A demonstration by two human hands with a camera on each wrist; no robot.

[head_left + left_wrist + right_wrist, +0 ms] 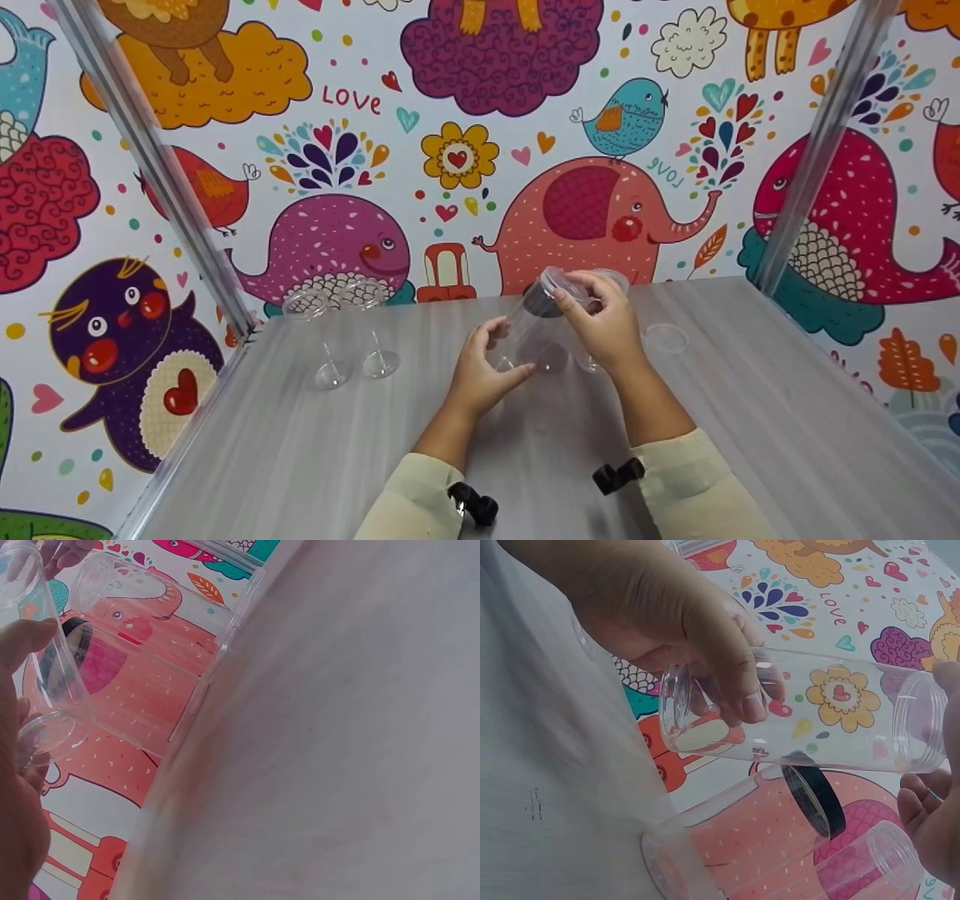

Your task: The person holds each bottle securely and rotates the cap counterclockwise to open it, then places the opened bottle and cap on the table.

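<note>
Partly curled, left fingers [493,328] grasp a tilted clear jar [825,712] while right fingers [602,285] grip its ridged rim [922,720].

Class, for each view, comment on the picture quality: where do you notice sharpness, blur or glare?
Head view: wall print crisp, clear jars on the left showing mainly as faint outlines; left wrist view: tabletop soft and blurred, faint reddish tint near the wall; right wrist view: small glints along the held jar's rims.

Two jars [321,341] stood left on the table [300,450]. One held jar [525,330] was before two others [553,355]. A disc [666,339] lay right.
</note>
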